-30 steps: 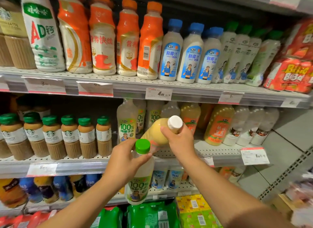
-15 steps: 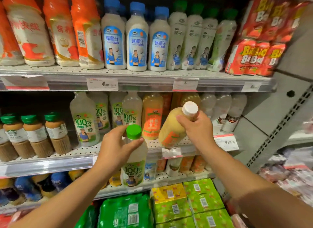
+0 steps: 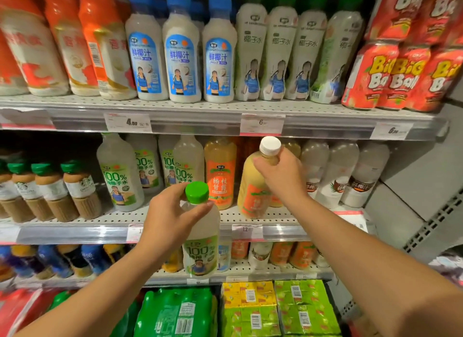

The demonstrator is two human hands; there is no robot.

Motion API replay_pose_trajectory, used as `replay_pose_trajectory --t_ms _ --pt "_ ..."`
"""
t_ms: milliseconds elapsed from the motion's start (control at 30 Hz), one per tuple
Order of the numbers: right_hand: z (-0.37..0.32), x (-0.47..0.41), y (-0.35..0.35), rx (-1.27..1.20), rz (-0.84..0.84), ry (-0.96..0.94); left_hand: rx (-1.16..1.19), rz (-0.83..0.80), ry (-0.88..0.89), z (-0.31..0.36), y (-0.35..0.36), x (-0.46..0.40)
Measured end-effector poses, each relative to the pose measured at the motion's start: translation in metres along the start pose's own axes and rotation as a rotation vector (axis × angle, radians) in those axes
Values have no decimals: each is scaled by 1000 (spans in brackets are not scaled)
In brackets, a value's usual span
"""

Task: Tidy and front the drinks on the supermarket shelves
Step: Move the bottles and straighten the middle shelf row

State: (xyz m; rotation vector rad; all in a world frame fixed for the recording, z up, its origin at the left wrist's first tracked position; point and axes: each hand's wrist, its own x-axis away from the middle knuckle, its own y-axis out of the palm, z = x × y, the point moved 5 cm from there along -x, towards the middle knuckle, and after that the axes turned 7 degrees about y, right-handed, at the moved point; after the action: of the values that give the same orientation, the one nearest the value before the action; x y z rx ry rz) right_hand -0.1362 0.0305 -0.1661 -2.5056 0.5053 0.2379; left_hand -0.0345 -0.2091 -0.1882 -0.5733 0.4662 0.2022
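Note:
My left hand [image 3: 170, 219] grips the neck of a green-capped coconut water bottle [image 3: 200, 251], held upright in front of the middle shelf [image 3: 75, 232]. My right hand [image 3: 280, 176] holds a white-capped yellow juice bottle with an orange label [image 3: 253, 196] by its neck; the bottle is tilted, its base at the middle shelf beside an upright orange-label juice bottle [image 3: 220, 172]. More green-label coconut water bottles [image 3: 117, 171] stand on that shelf to the left.
Green-capped coffee bottles [image 3: 75, 188] fill the shelf's left end, pale coconut bottles [image 3: 338, 173] its right. Blue-capped bottles [image 3: 180, 53], green-capped bottles [image 3: 275, 51] and red cans [image 3: 390, 76] stand on the upper shelf. Lower shelves hold small bottles and green packs [image 3: 175, 314]. A grey wall [image 3: 426, 176] is at right.
My view has shifted right and closer to the shelves. My right hand has carried the yellow juice bottle right and more upright, down toward the middle shelf. My left hand keeps its bottle.

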Motion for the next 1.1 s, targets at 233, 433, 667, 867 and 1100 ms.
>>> replay_pose_trajectory --t_ms 233,433,667,867,1100 --pt "-16 0 6 185 -6 -159 -65 2 -6 -6 2 -4" --pt "-35 2 16 273 -144 -257 -54 -20 -15 -10 7 -3" --pt "-51 3 29 353 -266 -258 18 -33 -55 -10 4 -5" --pt "-63 -1 44 431 -338 -288 7 -18 -47 -8 1 -2" --pt "-50 -30 46 468 -220 -124 44 -22 -64 -13 -3 1"
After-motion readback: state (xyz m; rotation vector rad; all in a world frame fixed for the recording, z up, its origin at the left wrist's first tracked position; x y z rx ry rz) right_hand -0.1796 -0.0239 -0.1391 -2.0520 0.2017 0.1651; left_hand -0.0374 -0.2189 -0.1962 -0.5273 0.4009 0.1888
